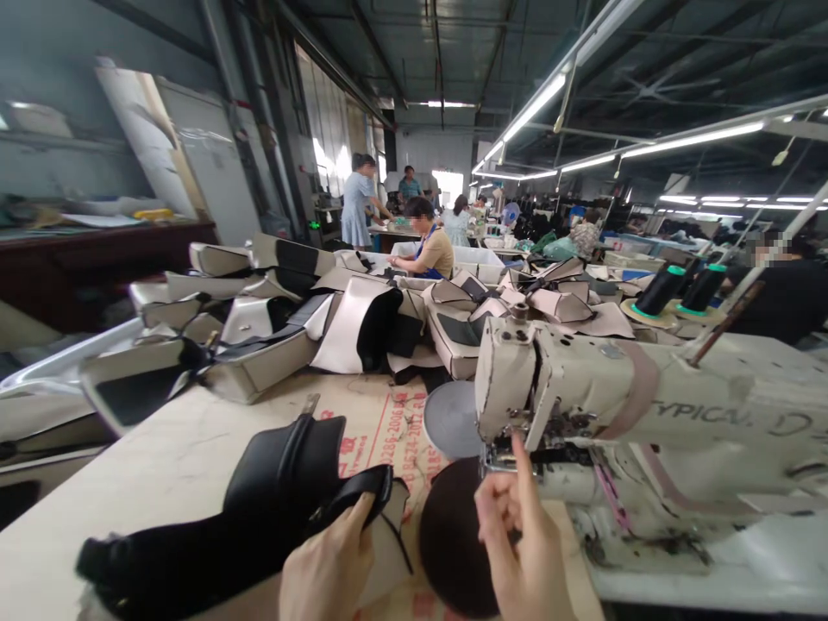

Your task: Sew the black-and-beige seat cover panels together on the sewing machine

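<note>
My left hand (329, 556) is closed on the edge of a black bag piece (285, 466) that looks like leather, thumb on top of a folded strap-like part. The piece lies on the worktable, with a light-coloured panel under it. My right hand (527, 539) is raised in front of the sewing machine (621, 405), index finger stretched up close to the needle area and thumb apart from it. Nothing shows between its fingers. Below the machine head is a dark round disc (453, 535), partly behind my right hand; a grey round disc (453, 418) lies behind it.
Many beige and black bag pieces (355, 328) are heaped along the table's far side. Red printing marks the tan table surface (375, 414). Black thread cones (660, 291) stand behind the machine at right. A seated person (436, 250) works beyond the heap; other people are farther back.
</note>
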{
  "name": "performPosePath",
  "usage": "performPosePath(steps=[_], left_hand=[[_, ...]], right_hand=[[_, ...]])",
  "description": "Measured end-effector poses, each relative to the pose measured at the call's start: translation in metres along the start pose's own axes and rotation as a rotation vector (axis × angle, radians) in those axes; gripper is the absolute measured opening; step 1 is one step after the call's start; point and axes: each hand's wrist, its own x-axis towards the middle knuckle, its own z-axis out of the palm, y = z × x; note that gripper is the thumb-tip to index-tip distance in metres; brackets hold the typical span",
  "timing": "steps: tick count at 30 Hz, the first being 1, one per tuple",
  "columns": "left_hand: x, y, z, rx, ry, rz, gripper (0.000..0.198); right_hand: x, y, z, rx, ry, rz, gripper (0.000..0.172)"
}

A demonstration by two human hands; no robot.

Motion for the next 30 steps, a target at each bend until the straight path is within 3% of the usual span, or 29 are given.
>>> performPosePath(steps=[3, 5, 8, 10, 12, 14, 17, 19, 20, 22, 25, 28, 30], left_hand=[[-0.004, -0.001, 0.001, -0.020, 0.011, 0.011, 0.045], [-0.005, 0.003, 0.002, -0.035, 0.014, 0.028, 0.046], [-0.003, 0.009, -0.003, -0.060, 0.004, 0.083, 0.046], [0.001, 0.007, -0.011, -0.059, 0.004, 0.091, 0.044], [0.004, -0.004, -0.020, -0.019, 0.017, 0.017, 0.042], [0.004, -0.019, -0.029, 0.042, 0.043, -0.094, 0.041], [-0.005, -0.035, -0.040, 0.077, 0.102, -0.114, 0.041], [-0.013, -0.033, -0.048, 0.049, 0.142, -0.015, 0.041], [-0.015, -0.028, -0.053, 0.032, 0.158, 0.038, 0.042], [-0.013, -0.009, -0.068, 0.000, 0.165, 0.132, 0.045], [0.008, 0.031, -0.094, -0.050, 0.146, 0.252, 0.049], [0.039, 0.069, -0.112, -0.073, 0.138, 0.336, 0.044], [0.055, 0.081, -0.114, -0.071, 0.118, 0.379, 0.037]], right_hand=[[0.009, -0.004, 0.038, 0.149, 0.159, 0.135, 0.045], [0.013, 0.001, 0.040, 0.057, 0.132, 0.073, 0.038], [0.018, 0.015, 0.012, -0.372, -0.066, -0.188, 0.029], [0.017, 0.019, -0.014, -0.568, -0.102, -0.350, 0.024], [0.012, 0.016, -0.031, -0.560, -0.012, -0.457, 0.024], [0.004, 0.007, -0.028, -0.460, 0.025, -0.501, 0.028], [-0.007, -0.005, 0.004, -0.408, -0.246, -0.441, 0.041], [-0.005, -0.010, 0.026, -0.383, -0.437, -0.380, 0.047], [-0.002, -0.010, 0.032, -0.346, -0.467, -0.347, 0.043], [0.009, -0.008, 0.033, -0.241, -0.387, -0.289, 0.030], [0.028, 0.000, 0.019, -0.173, -0.021, -0.246, 0.020], [0.039, 0.010, 0.013, -0.332, 0.359, -0.282, 0.014], [0.041, 0.015, 0.018, -0.473, 0.422, -0.307, 0.014]])
